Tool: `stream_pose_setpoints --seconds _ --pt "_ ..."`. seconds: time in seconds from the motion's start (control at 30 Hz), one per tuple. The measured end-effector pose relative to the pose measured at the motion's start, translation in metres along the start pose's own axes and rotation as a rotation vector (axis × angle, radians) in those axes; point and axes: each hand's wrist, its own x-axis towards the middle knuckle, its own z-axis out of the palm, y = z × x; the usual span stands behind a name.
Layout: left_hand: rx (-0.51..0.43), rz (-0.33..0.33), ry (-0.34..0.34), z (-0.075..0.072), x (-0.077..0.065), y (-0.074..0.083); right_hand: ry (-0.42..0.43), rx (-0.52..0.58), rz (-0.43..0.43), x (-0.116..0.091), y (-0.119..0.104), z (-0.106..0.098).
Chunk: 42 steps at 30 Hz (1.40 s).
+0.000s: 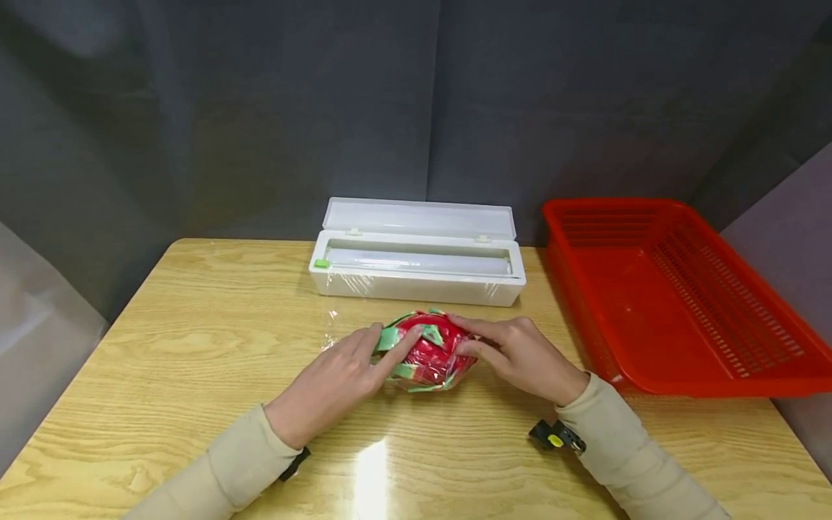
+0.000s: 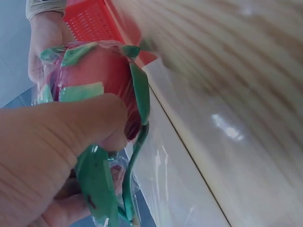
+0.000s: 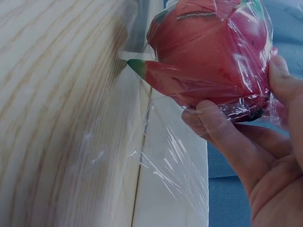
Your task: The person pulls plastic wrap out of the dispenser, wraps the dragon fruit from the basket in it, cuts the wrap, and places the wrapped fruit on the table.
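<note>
A red dragon fruit (image 1: 432,354) with green leafy scales lies near the middle of the table, partly covered in clear cling film (image 3: 165,161). My left hand (image 1: 338,375) holds it from the left, thumb over the fruit; the left wrist view shows the thumb bent across the red skin and green scales. From the right, my right hand (image 1: 523,354) grips the fruit's edge, and in the right wrist view thumb and fingers lie on either side of the film-covered fruit. Loose film stretches over the tabletop towards a white film dispenser box (image 1: 416,289).
The dispenser's lid (image 1: 419,217) stands raised at the back, over a white roll (image 1: 419,261) inside; a green slider (image 1: 321,263) sits at its left end. A large red plastic basket (image 1: 650,310) with slotted walls stands on the right. Dark cloth (image 1: 312,108) hangs behind the wooden table (image 1: 195,339).
</note>
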Motion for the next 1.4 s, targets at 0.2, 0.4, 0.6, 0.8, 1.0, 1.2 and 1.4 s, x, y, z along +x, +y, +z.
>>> stream_pose_setpoints --seconds 0.2,0.4,0.6,0.8,1.0,1.2,1.4 --pt "-0.026 -0.006 -0.009 -0.002 0.001 -0.001 -0.001 0.019 0.014 0.001 0.001 0.000" --pt "-0.061 -0.007 -0.024 -0.004 0.002 -0.001 -0.001 0.027 0.028 0.001 0.000 0.000" --pt "-0.089 -0.016 -0.046 -0.006 0.004 -0.002 0.000 0.036 0.057 0.002 -0.001 0.001" --pt "-0.119 -0.018 -0.055 -0.008 0.006 -0.004 -0.022 0.038 0.111 0.002 -0.001 -0.001" --pt "-0.165 -0.026 -0.079 -0.010 0.009 -0.007 -0.018 0.051 0.112 0.003 -0.001 -0.001" --pt "-0.167 -0.014 -0.097 -0.013 0.013 -0.008 -0.013 0.061 0.112 0.003 -0.001 0.000" --pt "-0.189 -0.004 -0.116 -0.014 0.015 -0.010 -0.022 0.080 0.140 0.004 0.001 0.000"
